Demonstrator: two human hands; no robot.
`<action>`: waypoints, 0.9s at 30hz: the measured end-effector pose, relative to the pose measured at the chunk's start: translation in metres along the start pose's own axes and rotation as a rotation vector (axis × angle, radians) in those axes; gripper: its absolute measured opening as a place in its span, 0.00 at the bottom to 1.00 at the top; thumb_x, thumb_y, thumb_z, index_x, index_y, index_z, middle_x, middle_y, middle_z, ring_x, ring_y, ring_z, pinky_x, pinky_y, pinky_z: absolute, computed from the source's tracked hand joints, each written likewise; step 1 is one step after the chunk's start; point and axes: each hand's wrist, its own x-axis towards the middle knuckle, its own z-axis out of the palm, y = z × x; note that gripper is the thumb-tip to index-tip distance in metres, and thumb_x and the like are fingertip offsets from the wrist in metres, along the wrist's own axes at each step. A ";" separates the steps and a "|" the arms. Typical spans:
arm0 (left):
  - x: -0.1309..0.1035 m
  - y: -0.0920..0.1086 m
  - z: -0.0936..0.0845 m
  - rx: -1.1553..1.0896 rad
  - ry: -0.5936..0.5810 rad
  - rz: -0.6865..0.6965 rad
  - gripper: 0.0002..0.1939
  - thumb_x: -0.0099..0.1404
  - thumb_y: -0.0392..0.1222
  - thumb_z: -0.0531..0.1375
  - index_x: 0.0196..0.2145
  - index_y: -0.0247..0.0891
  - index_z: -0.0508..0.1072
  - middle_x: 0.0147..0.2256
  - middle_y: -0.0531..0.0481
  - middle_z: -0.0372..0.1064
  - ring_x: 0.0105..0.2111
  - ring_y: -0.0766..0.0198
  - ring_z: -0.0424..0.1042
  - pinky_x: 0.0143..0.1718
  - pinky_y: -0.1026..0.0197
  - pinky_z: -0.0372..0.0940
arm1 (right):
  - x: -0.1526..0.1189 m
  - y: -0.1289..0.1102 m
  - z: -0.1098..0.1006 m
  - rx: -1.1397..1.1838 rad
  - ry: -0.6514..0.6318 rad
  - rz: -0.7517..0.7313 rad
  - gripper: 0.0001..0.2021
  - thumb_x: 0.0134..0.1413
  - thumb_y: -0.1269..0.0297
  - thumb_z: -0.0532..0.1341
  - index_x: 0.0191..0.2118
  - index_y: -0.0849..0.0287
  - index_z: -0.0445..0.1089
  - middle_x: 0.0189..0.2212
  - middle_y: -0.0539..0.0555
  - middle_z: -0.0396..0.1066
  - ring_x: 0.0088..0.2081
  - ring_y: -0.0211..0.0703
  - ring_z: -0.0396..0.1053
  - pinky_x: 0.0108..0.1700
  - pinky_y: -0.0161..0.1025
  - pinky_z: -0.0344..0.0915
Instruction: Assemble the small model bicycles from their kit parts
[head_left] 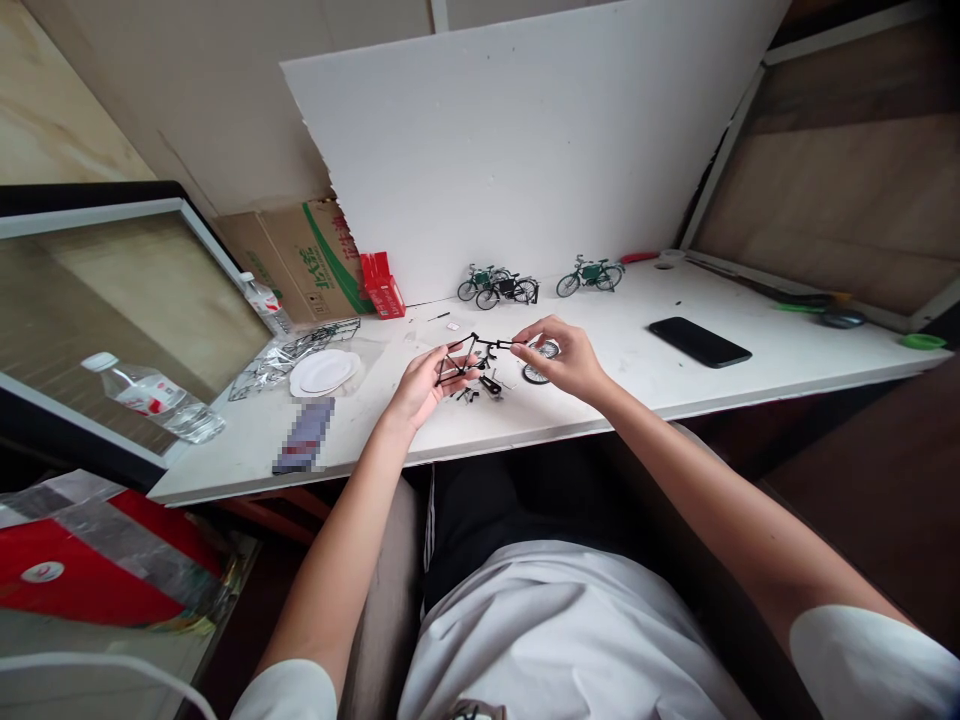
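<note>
My left hand (421,388) is closed around a small black model bicycle frame (457,362), held just above the table. A thin dark fork-like part (496,344) reaches from the frame's front to my right hand (568,358), whose thumb and fingers pinch its far end. I cannot tell whether this part is joined to the frame. A spoked toy wheel (535,374) lies on the table beneath my right hand. Several small black bicycle parts (490,386) lie below and between the hands.
Small model bicycles (590,275) stand at the board. A black phone (700,342) lies at right. To the left are white plates (324,372), part sprues (281,352), a blurred packet (305,435), a water bottle (161,398) and a red box (382,287).
</note>
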 end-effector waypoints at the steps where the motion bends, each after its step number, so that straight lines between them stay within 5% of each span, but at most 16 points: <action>1: 0.000 0.000 0.000 -0.003 -0.008 -0.004 0.14 0.78 0.43 0.59 0.54 0.32 0.76 0.44 0.37 0.84 0.37 0.58 0.86 0.38 0.62 0.77 | 0.000 0.000 0.000 0.003 0.001 -0.004 0.18 0.62 0.41 0.71 0.39 0.51 0.83 0.41 0.57 0.83 0.46 0.53 0.79 0.48 0.50 0.77; 27: -0.002 -0.003 0.006 -0.002 0.022 -0.016 0.15 0.77 0.44 0.60 0.54 0.31 0.76 0.42 0.38 0.84 0.34 0.60 0.85 0.35 0.63 0.76 | 0.001 -0.003 0.001 0.091 0.014 0.092 0.23 0.57 0.36 0.72 0.38 0.52 0.82 0.43 0.57 0.83 0.44 0.52 0.80 0.47 0.50 0.78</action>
